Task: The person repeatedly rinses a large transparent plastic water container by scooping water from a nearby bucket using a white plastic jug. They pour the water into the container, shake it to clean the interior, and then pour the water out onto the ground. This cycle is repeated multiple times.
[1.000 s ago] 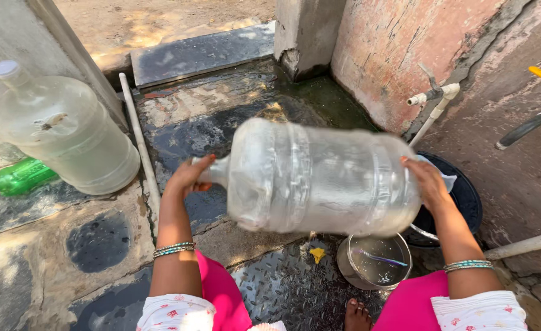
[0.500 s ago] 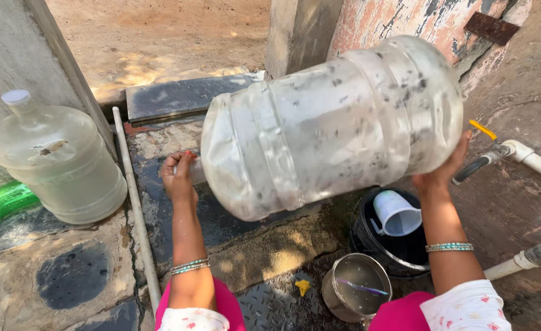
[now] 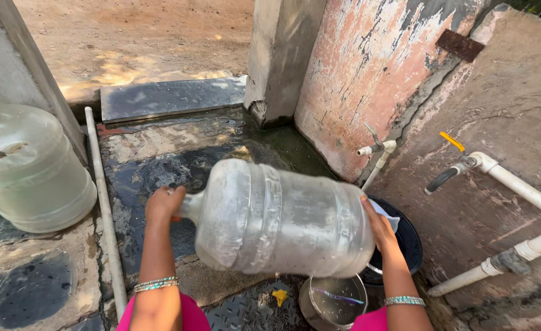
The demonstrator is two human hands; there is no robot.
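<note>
Left hand point(image 3: 165, 205) wrapped around neck of big clear jug point(image 3: 283, 220), fingers curled shut over the mouth end, probably to plug or steady the opening. Right hand point(image 3: 378, 224) spread flat against jug base, palm pressing, fingers open, not pinching. Jug held on its side in the air between both hands, neck end slightly lower; a two-point hold like this suits shaking or swilling a bulky, smooth container that offers no handle. Inside looks nearly empty, walls cloudy and wet.

Landmark: jug.
- Directly below its base end: small steel pot point(image 3: 333, 301) with a little water, on wet floor point(image 3: 160, 159).
- Behind base end, partly hidden: black tub point(image 3: 408, 242).
- Beyond base end, on wall: white tap point(image 3: 375, 149); further right, tap with yellow lever point(image 3: 451, 160) on white pipes.
- Far left of neck end: second clear jug point(image 3: 28, 168), upright on stone ledge, well apart.
</note>
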